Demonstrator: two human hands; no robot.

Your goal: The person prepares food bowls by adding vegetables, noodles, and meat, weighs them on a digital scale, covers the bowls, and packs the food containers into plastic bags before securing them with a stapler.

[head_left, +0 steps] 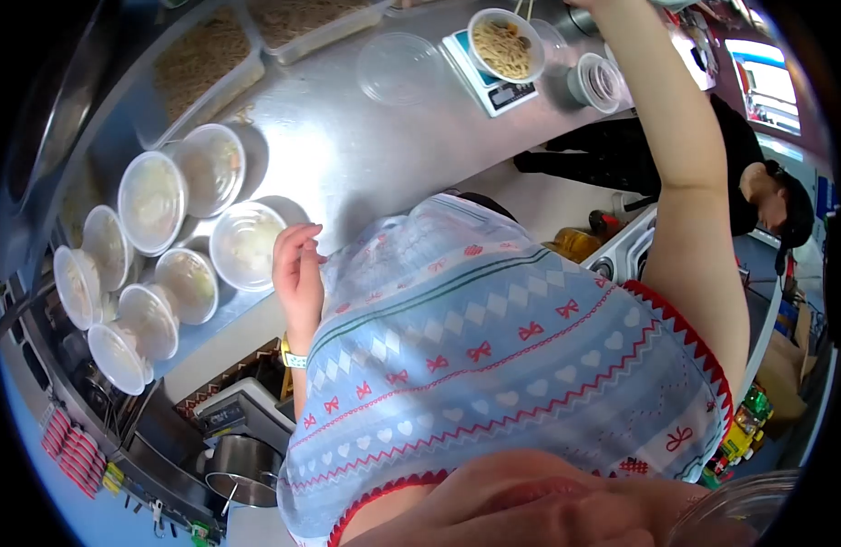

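Observation:
My left hand (300, 272), with a watch on its wrist, is raised beside a lidded plastic tub (247, 246) at the counter's edge. Its fingers are loosely bent and a little apart, and nothing shows in them. My right arm stretches across to the top edge, where my right hand (592, 4) is mostly cut off, so its fingers are hidden. Near that hand stands a dark metal container (582, 20). A bowl of noodles (504, 47) rests on a kitchen scale (490, 84), and thin chopsticks (527, 9) show behind it.
Several lidded tubs (153, 202) stand at the left of the metal counter (320, 137). Large noodle trays (211, 82) line the back. A clear lid (400, 69) and stacked clear cups (595, 84) lie nearby. A person in black (739, 155) is at right; a pot (242, 469) is lower left.

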